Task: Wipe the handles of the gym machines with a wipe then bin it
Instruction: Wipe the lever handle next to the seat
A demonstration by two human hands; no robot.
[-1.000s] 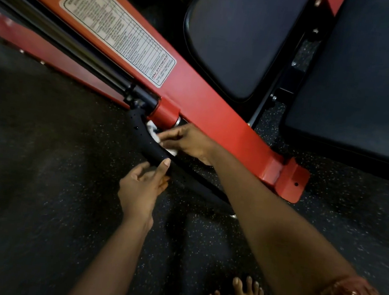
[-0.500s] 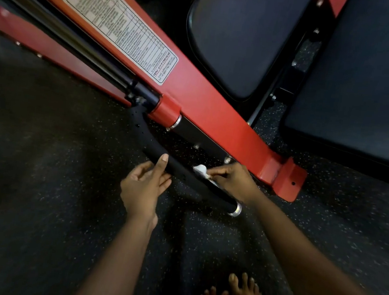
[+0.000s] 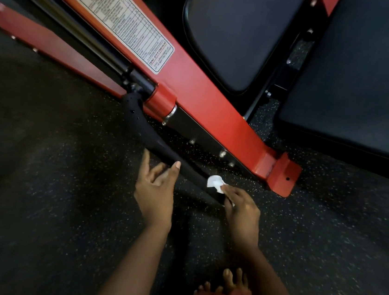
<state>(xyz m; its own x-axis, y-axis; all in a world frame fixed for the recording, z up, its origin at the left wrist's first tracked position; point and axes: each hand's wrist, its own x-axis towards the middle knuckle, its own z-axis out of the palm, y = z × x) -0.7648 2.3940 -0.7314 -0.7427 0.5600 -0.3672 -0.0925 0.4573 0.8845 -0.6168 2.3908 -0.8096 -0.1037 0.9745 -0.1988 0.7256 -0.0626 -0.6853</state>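
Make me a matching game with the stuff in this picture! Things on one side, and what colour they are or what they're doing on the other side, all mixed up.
Things
1. wipe
2. handle
3. machine beam
4. left hand

Descriptions
A. red, with a printed label stuck on it
B. open, thumb tip against the handle
C. white, pinched by the right hand
D. black and bent

Pairs: 1-C, 2-D, 3-A, 4-B
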